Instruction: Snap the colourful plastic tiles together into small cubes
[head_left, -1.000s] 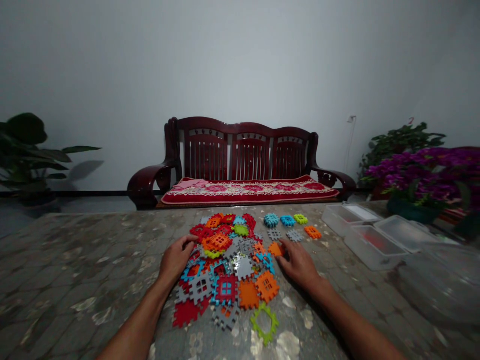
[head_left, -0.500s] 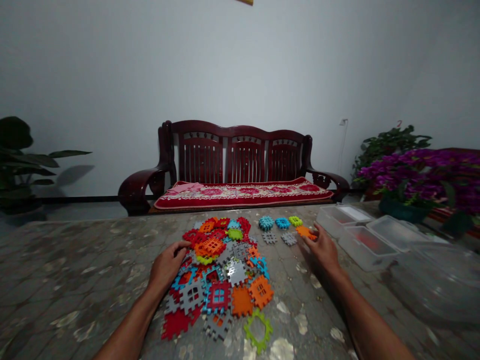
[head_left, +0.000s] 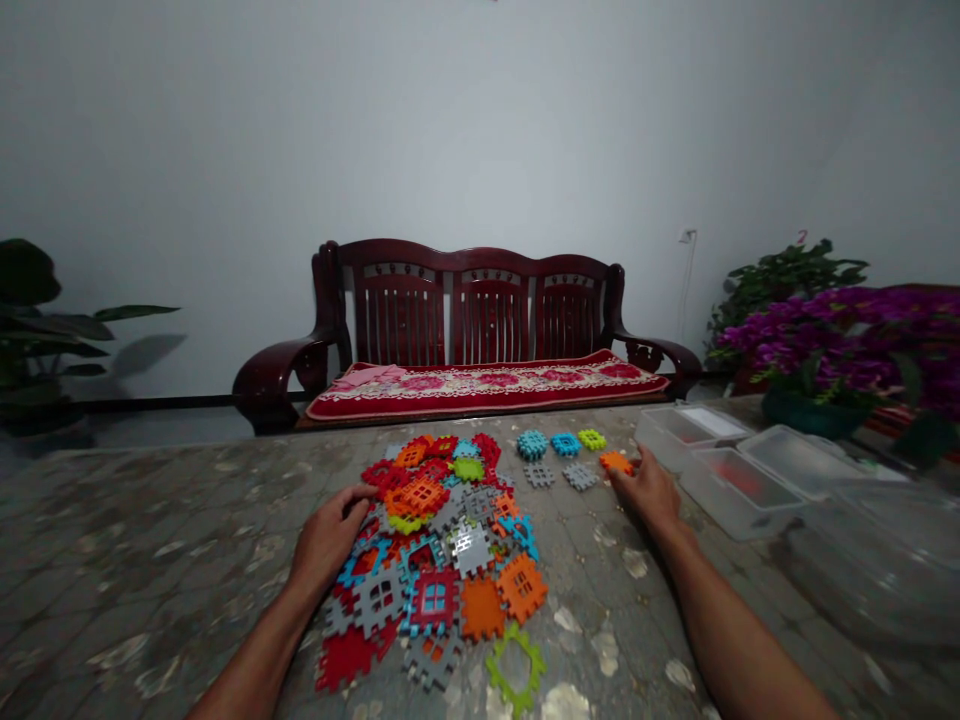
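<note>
A heap of interlocking plastic building tiles (head_left: 457,550) in red, orange, grey, blue and green lies on the table. My left hand (head_left: 328,537) rests at the heap's left edge, fingers loosely bent and apart, holding nothing I can see. To the right of the heap, my right hand (head_left: 649,492) has thumb and fingers at the near right edge of an orange tile (head_left: 616,462) lying flat. Beside that tile are two grey tiles (head_left: 580,476). Behind these sit a blue stack (head_left: 532,445), a blue tile (head_left: 565,444) and a green tile (head_left: 592,439).
Clear plastic boxes (head_left: 739,505) stand on the right of the table (head_left: 187,560), some red inside one. A pot of purple flowers (head_left: 855,340) is behind them. Across the table stands a dark wooden bench (head_left: 487,300) with a red patterned cushion (head_left: 487,385).
My right hand has carried an orange tile from beside the heap to the orange spot at the right of the sorted rows. The left hand stays by the heap. The view has shifted slightly.
</note>
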